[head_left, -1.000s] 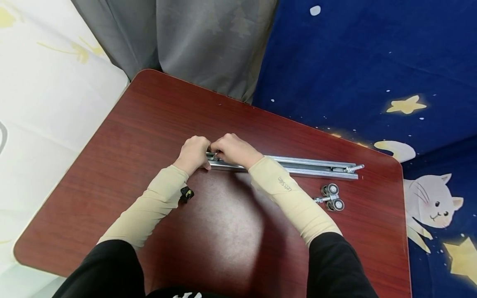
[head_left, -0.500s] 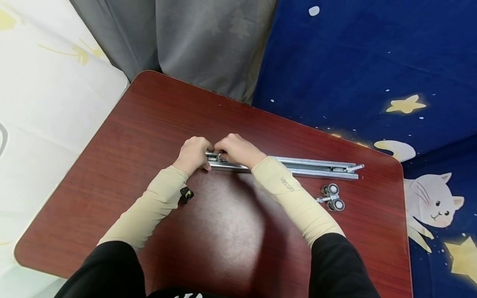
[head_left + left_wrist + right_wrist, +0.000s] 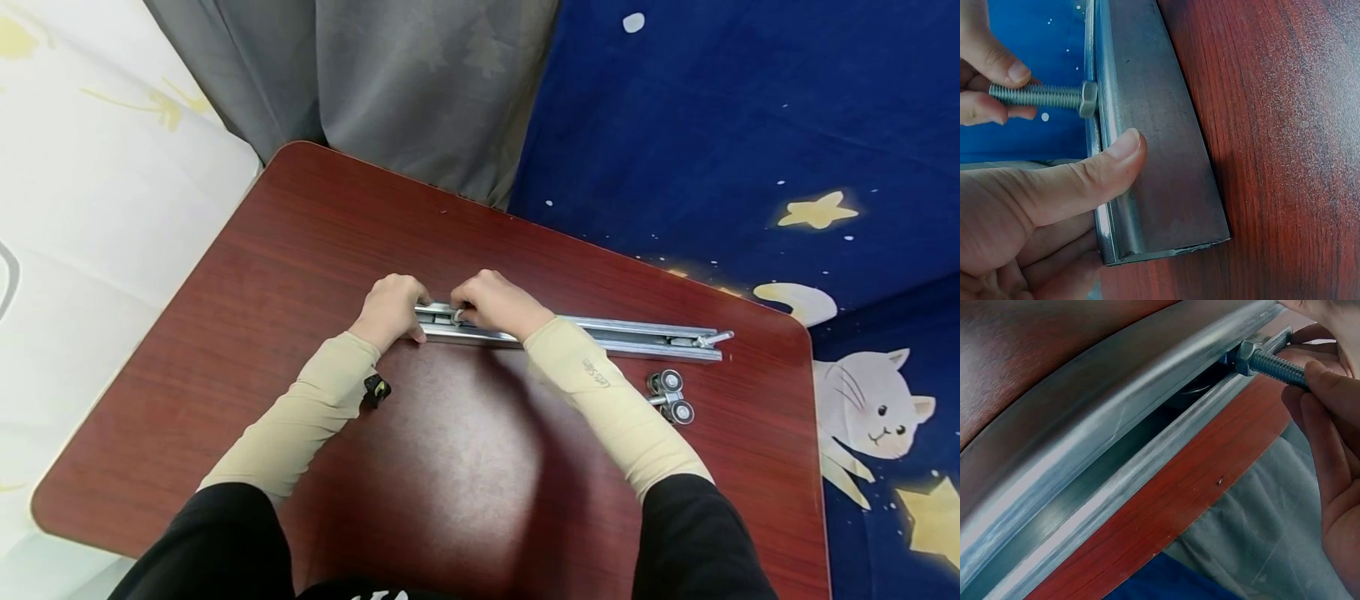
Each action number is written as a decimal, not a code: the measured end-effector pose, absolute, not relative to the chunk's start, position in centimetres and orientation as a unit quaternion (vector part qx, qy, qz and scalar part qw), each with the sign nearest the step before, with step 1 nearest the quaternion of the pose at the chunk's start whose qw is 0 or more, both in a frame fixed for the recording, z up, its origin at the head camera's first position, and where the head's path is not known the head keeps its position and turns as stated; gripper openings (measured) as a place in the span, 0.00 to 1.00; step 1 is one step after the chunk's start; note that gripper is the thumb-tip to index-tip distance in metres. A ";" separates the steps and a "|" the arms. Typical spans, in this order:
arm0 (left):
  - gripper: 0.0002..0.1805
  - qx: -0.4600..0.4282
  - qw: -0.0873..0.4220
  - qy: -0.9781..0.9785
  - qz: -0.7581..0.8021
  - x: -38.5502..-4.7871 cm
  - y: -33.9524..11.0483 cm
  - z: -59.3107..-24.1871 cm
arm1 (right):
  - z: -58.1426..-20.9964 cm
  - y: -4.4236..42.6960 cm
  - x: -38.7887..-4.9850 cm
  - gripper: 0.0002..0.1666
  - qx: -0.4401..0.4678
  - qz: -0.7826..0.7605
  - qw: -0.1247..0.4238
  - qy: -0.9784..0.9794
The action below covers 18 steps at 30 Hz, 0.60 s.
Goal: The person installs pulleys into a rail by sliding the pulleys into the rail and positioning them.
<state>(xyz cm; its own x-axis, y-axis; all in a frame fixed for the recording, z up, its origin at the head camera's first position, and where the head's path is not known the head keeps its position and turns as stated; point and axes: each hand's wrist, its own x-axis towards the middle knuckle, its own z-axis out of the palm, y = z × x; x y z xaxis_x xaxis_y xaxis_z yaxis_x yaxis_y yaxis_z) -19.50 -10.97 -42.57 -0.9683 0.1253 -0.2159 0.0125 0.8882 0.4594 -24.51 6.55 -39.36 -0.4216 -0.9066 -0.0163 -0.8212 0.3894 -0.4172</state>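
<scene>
A slotted metal rail (image 3: 637, 339) lies across the table, slot facing up. My left hand (image 3: 387, 311) grips its left end; in the left wrist view the thumb of that hand (image 3: 1041, 200) presses on the rail's side wall (image 3: 1160, 137). Just to the right, my right hand (image 3: 501, 305) pinches the threaded shank of a bolt (image 3: 1038, 95) standing out of the slot. The right wrist view shows the bolt's hex nut (image 3: 1249, 356) at the slot opening, with the fingers of my right hand (image 3: 1335, 425) round the shank end. A dark part inside the rail is mostly hidden.
Another threaded bolt (image 3: 716, 338) sticks out at the rail's right end. A loose roller carriage with small wheels (image 3: 671, 397) lies on the table (image 3: 300, 225) nearer me, beside my right forearm. Grey and blue curtains hang behind the far edge.
My right hand has moved to the right along the rail with the bolt, widening the gap between my hands. My left hand has stayed at the rail's end.
</scene>
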 end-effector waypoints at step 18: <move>0.32 0.043 0.128 0.966 0.221 -19.5 -10.9 -42.3 | -39.6 10.7 -25.0 0.05 -0.516 -0.213 0.109 0.823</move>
